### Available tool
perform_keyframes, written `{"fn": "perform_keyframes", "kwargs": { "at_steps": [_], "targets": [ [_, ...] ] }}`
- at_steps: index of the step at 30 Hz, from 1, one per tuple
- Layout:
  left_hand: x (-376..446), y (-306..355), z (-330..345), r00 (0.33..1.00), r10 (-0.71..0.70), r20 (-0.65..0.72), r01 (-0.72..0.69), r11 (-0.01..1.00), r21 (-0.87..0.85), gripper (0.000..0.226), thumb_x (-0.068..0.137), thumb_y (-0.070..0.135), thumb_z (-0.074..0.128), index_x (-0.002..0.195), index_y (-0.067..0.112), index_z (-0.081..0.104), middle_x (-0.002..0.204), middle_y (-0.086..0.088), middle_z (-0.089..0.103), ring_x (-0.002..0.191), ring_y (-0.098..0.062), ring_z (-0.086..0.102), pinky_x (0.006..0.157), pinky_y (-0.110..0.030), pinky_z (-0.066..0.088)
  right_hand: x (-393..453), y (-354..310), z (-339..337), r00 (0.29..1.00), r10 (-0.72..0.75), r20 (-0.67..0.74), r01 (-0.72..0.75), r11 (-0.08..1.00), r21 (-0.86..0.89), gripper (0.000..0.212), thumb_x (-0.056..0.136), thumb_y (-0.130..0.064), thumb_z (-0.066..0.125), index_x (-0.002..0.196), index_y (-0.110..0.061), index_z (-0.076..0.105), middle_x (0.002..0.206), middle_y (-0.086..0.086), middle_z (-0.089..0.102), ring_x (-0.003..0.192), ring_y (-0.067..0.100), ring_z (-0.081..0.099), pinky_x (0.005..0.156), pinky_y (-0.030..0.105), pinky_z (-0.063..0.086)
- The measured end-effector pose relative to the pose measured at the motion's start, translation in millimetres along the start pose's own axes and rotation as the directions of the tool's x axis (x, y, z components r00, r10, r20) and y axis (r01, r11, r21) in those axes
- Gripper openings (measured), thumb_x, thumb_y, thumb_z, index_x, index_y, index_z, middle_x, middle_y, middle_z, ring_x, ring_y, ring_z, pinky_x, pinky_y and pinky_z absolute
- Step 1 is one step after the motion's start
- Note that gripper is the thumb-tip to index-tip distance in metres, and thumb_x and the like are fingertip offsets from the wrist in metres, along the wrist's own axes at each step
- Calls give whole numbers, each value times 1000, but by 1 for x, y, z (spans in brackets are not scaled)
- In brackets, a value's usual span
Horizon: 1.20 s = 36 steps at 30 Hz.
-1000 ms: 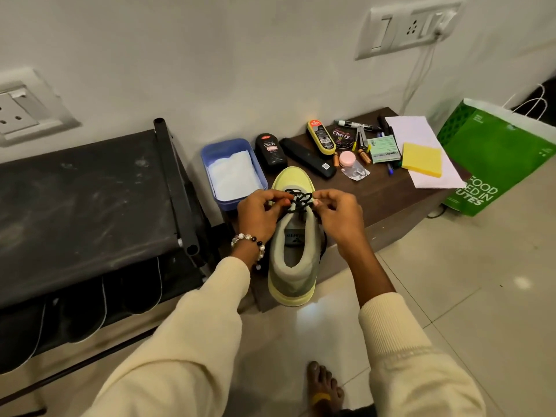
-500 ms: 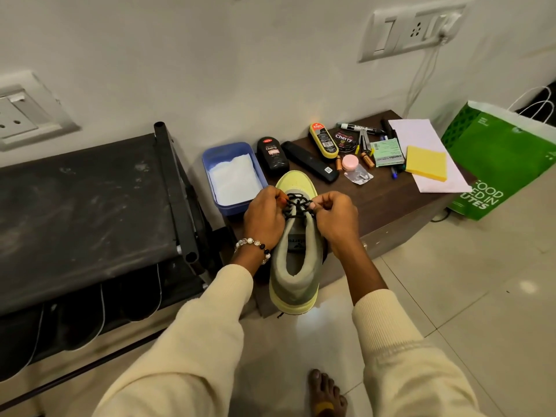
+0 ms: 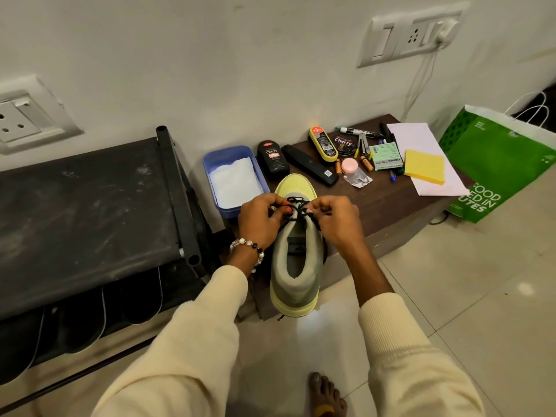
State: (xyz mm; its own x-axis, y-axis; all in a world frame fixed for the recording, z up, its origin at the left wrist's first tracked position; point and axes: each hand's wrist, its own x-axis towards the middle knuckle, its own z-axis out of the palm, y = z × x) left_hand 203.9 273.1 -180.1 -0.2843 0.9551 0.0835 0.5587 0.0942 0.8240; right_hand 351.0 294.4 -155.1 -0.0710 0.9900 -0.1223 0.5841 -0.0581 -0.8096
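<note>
A yellow-green sneaker (image 3: 296, 275) rests on the front edge of a low dark wooden table (image 3: 388, 206), toe toward the wall and heel hanging over the edge. Its black lace (image 3: 296, 204) crosses the top of the tongue. My left hand (image 3: 260, 219), with a bead bracelet at the wrist, pinches the lace on the left side. On the right side my right hand (image 3: 337, 219) pinches the lace as well. Both hands sit close together over the shoe's throat, and the fingers hide most of the knot area.
A blue tub (image 3: 233, 179) with white cloth, black polish bottle (image 3: 273, 159), black brush (image 3: 310, 165), yellow polish applicator (image 3: 323, 144), pink jar (image 3: 349, 166), pens, batteries and yellow sponge (image 3: 424, 167) on paper crowd the table. A black shoe rack (image 3: 90, 212) stands left, a green bag (image 3: 499, 164) right, my bare foot (image 3: 326, 395) below.
Both hands have stayed on the lace, with their fingers shifting slightly closer over the tongue. The shoe has not moved on the table; the head camera has tilted a little.
</note>
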Motion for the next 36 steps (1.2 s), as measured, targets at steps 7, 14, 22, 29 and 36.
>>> {"fn": "perform_keyframes", "kwargs": {
  "at_steps": [7, 14, 22, 29, 36],
  "targets": [
    [-3, 7, 1, 999, 39, 28, -42, 994, 97, 14, 96, 9, 54, 105, 4, 62, 105, -11, 65, 97, -21, 60, 78, -25, 44, -2, -3, -11, 1000, 0, 11, 0, 1000, -9, 14, 90, -4, 47, 96, -11, 56, 97, 4, 63, 92, 19, 59, 83, 37, 50],
    [-1, 3, -4, 998, 11, 58, -13, 999, 38, 17, 90, 17, 66, 104, 9, 69, 102, -8, 68, 92, -20, 63, 85, -32, 52, 1, -1, -7, 999, 31, 9, -31, 999, -20, 4, 87, -15, 65, 89, -19, 66, 89, 1, 67, 86, 13, 62, 80, 31, 52],
    [-3, 9, -1, 1000, 1, 18, -2, 999, 54, 15, 96, 11, 53, 108, 4, 59, 104, -14, 67, 96, -26, 62, 83, -33, 50, 0, -2, -11, 999, 44, -23, -45, 998, -43, 7, 89, -18, 63, 90, -11, 66, 89, 5, 67, 85, 16, 61, 76, 31, 50],
    [-2, 8, -3, 998, -9, 62, 2, 994, 108, 21, 95, 19, 58, 108, 4, 66, 107, -12, 65, 97, -22, 59, 81, -24, 43, 0, -3, -9, 999, 54, 2, -53, 996, -78, 9, 90, -20, 63, 87, -14, 68, 87, 3, 66, 85, 15, 58, 72, 25, 41],
    [3, 8, -12, 971, -222, 86, 230, 969, -92, 19, 88, 23, 69, 102, 11, 64, 99, -7, 68, 91, -21, 65, 86, -34, 54, 1, -3, -19, 958, 288, -2, -280, 936, 215, 13, 81, -10, 73, 72, -11, 63, 87, 11, 69, 78, 22, 68, 70, 39, 59]
  ]
}}
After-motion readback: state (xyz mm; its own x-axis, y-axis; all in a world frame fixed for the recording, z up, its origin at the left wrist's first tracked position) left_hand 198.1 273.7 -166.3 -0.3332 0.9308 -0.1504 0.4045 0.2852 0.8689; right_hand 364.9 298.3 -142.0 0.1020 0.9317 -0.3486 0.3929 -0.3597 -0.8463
